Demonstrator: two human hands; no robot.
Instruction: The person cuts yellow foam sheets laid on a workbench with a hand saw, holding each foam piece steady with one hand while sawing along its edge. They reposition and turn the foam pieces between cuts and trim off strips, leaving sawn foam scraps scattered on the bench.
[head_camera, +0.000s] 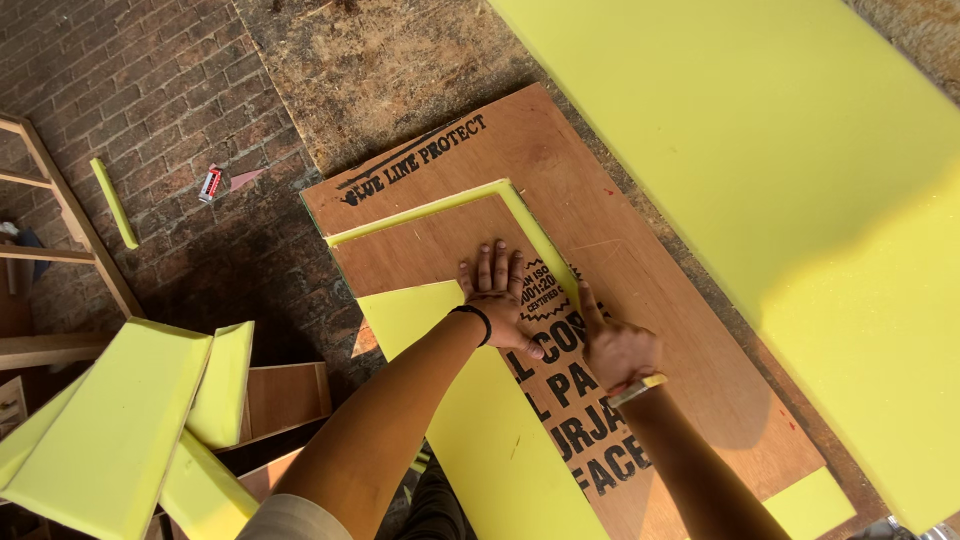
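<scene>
left hand (497, 293) flat on plywood board (430, 250)

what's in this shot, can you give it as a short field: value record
view: head camera looking down at a brick floor
left hand: flat, fingers spread, pressing on a small plywood piece
right hand: on the printed plywood, index finger along the yellow foam strip
beneath: large plywood sheet lying on the floor
foam: big yellow foam sheet at right; cut yellow foam pieces at lower left
other: wooden frame at left edge; small red and white object on the bricks
</scene>
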